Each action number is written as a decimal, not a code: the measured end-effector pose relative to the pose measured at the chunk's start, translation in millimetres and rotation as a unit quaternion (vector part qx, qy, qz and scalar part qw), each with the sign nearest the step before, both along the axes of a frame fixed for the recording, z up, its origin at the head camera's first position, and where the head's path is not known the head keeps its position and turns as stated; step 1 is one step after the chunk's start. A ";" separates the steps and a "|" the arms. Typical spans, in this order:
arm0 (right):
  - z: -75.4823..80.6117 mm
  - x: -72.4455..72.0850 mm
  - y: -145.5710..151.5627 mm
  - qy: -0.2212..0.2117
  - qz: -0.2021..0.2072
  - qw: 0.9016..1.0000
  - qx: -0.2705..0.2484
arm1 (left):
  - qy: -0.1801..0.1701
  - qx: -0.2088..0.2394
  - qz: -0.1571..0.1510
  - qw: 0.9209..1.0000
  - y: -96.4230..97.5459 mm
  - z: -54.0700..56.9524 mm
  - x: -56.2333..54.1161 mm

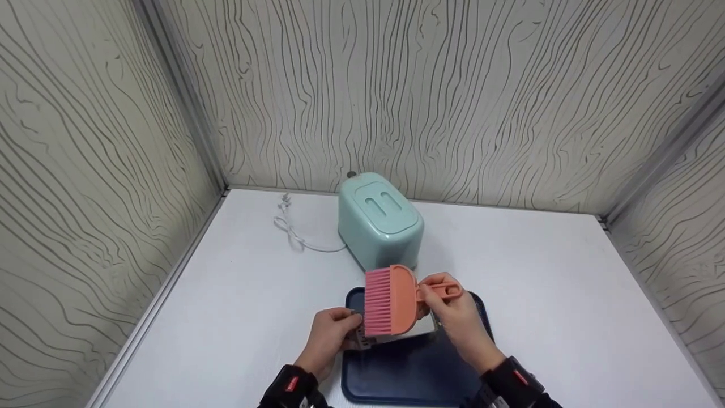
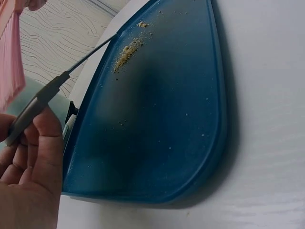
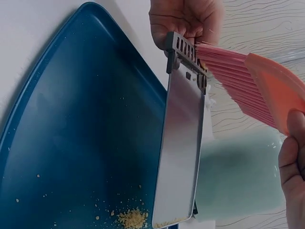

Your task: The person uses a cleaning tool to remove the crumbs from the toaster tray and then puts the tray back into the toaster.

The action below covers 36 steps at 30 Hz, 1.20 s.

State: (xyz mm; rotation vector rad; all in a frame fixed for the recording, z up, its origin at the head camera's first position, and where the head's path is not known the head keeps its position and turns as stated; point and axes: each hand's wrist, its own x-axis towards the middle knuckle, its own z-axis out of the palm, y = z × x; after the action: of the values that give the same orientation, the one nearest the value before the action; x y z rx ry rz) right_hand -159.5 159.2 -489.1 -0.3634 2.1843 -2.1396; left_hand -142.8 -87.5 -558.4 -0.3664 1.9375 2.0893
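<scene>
L hand [image 1: 327, 337] pinched the grey end [image 3: 183, 51] of a flat metal plate [image 3: 180, 138], held over the back part of a blue tray [image 1: 408, 374] w/ crumbs [image 3: 133, 218] scattered on it. R hand [image 1: 460, 317] gripped the handle [image 1: 451, 290] of an orange brush [image 1: 403, 300], its pink bristles [image 1: 378, 303] right by the plate's grey end, tho couldn't tell if touching. Mint toaster [image 1: 380, 226] stood just behind the tray on the white tabletop [image 1: 243, 306], w/ cord [image 1: 320, 249] running out to the L side.

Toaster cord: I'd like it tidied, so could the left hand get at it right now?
Probably not freely: the left hand pinches the metal tray. If it let go, the table toward the white cord looks unobstructed.
</scene>
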 end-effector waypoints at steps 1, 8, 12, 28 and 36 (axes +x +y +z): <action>-0.7 -0.9 -0.8 0.001 0.006 1.000 0.006 | -0.001 0.000 0.000 1.000 0.2 0.3 0.0; -5.5 -9.2 0.3 0.004 0.028 0.998 0.060 | 0.001 0.001 -0.003 1.000 0.7 1.8 2.4; -7.9 -13.9 5.3 -0.004 0.017 0.996 0.088 | 0.007 0.001 -0.003 1.000 -0.1 1.1 2.0; -12.5 -23.5 39.9 -0.022 -0.081 0.990 0.116 | 0.019 -0.013 -0.002 1.000 -4.3 1.5 1.0; -13.6 -25.2 54.7 -0.013 -0.108 0.982 0.157 | 0.018 0.002 -0.006 1.000 -6.8 0.5 1.8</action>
State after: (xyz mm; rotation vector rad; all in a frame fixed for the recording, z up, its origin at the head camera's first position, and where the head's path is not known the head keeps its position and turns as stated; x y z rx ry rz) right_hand -184.7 213.9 -502.7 -0.0796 2.5958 -1.8271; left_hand -141.0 -94.4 -557.9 -0.3192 1.9509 2.1050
